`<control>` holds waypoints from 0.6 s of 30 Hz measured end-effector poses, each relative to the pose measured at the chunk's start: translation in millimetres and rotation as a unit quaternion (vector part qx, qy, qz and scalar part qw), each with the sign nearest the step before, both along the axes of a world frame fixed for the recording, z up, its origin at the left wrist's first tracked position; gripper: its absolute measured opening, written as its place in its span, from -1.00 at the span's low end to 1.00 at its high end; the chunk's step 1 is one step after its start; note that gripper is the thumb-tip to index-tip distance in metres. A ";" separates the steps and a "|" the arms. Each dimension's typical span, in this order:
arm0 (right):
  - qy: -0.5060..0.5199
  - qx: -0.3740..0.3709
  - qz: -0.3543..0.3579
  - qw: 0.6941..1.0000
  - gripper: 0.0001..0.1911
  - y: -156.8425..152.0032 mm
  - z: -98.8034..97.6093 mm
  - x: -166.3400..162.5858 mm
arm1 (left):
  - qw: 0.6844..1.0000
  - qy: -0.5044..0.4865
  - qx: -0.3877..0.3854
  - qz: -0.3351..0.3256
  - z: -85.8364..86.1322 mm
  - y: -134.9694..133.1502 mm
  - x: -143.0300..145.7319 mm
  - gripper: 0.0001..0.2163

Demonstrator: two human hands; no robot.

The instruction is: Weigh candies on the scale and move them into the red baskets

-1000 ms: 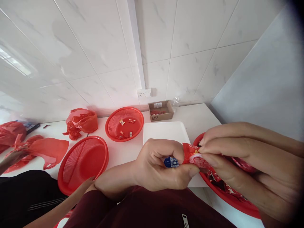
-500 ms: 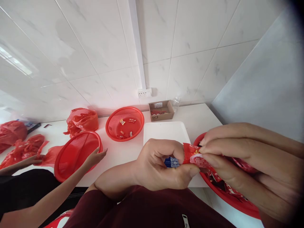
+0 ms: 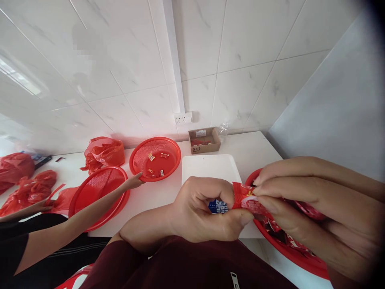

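Wrapper (image 3: 242, 195), red, crinkled, perhaps printed.

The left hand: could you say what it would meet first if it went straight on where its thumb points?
The red wrapper it pinches, then probably the right hand just beyond it.

Glossy crinkled red wrapper (image 3: 249, 200), meshed plastic basket (image 3: 155, 159), matt cardboard box (image 3: 204, 140).

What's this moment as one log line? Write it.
left hand: grips packet | right hand: pinches packet | co-worker hand: at basket rim
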State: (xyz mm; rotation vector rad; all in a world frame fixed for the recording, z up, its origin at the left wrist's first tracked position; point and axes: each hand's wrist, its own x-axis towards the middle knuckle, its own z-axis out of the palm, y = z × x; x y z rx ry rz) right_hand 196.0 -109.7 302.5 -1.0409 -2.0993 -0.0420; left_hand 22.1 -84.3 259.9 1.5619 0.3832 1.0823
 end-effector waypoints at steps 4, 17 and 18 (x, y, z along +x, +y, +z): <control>0.002 0.007 0.006 1.000 -0.90 0.6 -0.7 -0.4 | 1.000 0.012 0.000 0.002 -0.1 -0.1 -0.6 -0.66; 0.013 0.000 0.002 1.000 -0.91 -1.1 -1.6 -0.5 | 0.999 -0.007 -0.047 -0.027 -0.8 -2.1 -4.2 -0.70; 0.017 0.000 -0.002 1.000 -0.90 -1.2 -1.8 -0.8 | 0.998 -0.011 -0.060 -0.029 0.0 -2.5 -4.6 -0.71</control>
